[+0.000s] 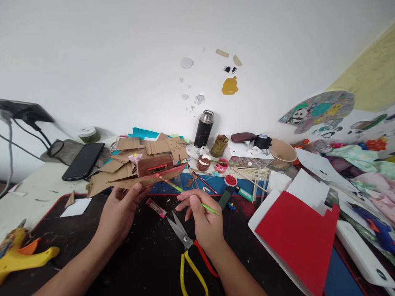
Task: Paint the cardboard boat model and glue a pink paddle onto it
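Two hands are at work in the head view, the only one. The left hand (119,213) pinches the near edge of a cardboard piece (128,183) between thumb and fingers, holding it up over the front of the bench (18,209), just before a pile of cardboard scraps (119,168). A brown box (145,168) appears to stand on or right behind that piece; the overlap hides which. The right hand (206,216) pinches the green handle of a paintbrush (177,188), its tip at the piece's pink edge, seemingly touching.

Smearing looks the likeliest trouble: if that pink coat is wet, a slip of the brush could streak the brown box, and the left thumb could mark the paint by sliding along the edge. Squeezing hard might bend the cardboard, since it is thin and gripped on one side only. Below the right hand, scissors (185,238) lie with blades parted, so a lowered wrist or fingers could meet the points. Farther back, the red paint pot (231,180) stands uncovered; a careless reach for more colour might tip it over.
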Demonstrator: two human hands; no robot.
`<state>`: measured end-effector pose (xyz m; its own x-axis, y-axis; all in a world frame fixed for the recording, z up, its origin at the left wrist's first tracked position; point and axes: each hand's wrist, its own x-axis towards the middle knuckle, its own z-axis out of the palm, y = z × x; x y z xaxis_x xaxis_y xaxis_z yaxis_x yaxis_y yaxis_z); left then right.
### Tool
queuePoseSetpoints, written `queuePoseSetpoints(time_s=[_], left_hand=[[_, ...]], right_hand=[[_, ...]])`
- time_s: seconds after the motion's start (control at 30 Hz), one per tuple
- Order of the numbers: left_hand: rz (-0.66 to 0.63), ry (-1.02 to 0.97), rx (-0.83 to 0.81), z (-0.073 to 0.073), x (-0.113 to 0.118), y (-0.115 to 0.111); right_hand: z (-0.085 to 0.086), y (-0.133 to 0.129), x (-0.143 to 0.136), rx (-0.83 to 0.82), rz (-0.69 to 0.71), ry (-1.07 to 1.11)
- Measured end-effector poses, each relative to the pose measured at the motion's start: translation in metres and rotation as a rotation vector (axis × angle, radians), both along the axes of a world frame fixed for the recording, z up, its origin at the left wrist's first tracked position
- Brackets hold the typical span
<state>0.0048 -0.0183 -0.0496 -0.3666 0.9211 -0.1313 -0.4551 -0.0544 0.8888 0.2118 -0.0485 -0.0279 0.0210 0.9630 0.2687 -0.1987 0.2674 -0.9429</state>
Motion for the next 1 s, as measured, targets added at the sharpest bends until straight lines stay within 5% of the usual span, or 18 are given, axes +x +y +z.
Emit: queuePoseSetpoints(time_s=[1.0], left_hand=[[0.012,0.03,-0.065,0.001,0.003,0.001]], right_hand=[[-0.0007,-0.0039,-0.003,0.078,0.11,-0.088]])
